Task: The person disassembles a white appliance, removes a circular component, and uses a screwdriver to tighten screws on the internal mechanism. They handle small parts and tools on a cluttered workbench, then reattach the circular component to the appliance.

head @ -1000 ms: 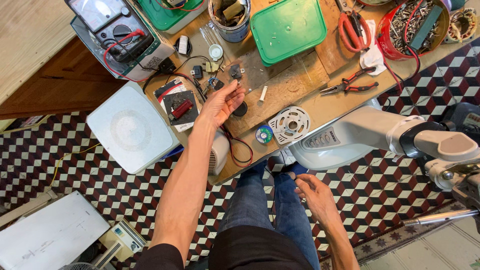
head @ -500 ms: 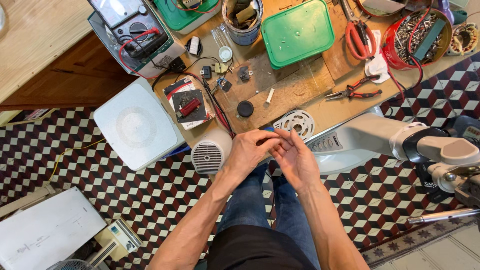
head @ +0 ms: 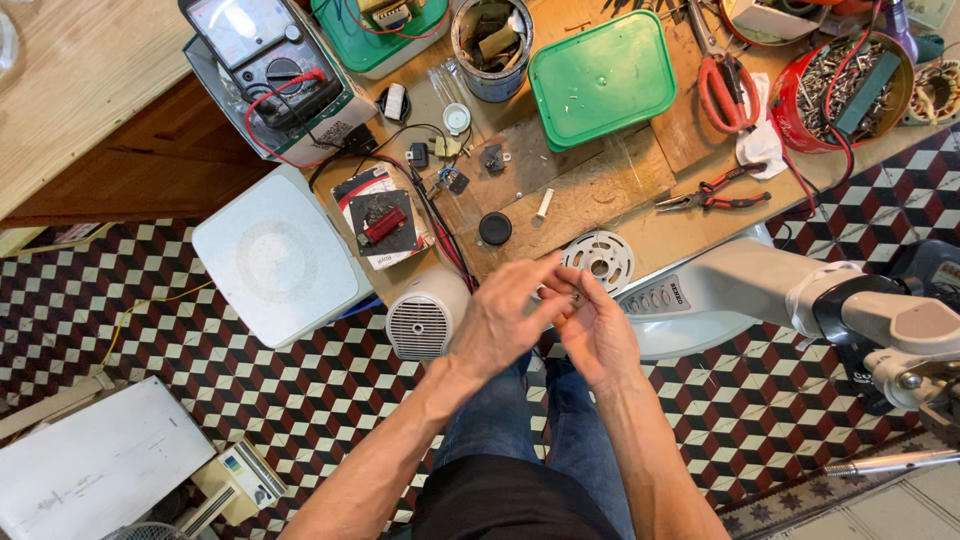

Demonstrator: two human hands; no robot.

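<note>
My left hand (head: 508,318) and my right hand (head: 598,332) meet fingertip to fingertip just off the near edge of the wooden workbench (head: 600,195), above my knees. Between the fingertips sits a small part (head: 576,296), too small to identify; both hands pinch at it. A white perforated disc (head: 600,258) lies on the bench right behind the fingers. A black round cap (head: 494,229) and a short white cylinder (head: 545,203) lie a little farther back.
A white grilled motor housing (head: 420,318) and white box (head: 275,255) sit left of my hands; a white appliance body with buttons (head: 700,295) sits right. Farther back are a multimeter (head: 265,60), green lid (head: 602,78), red-handled pliers (head: 715,190) and a red bowl of screws (head: 850,85).
My left hand has pulled back from the bench's middle to its near edge. My right hand has risen from my lap to meet it. A small round piece beside the disc is no longer visible.
</note>
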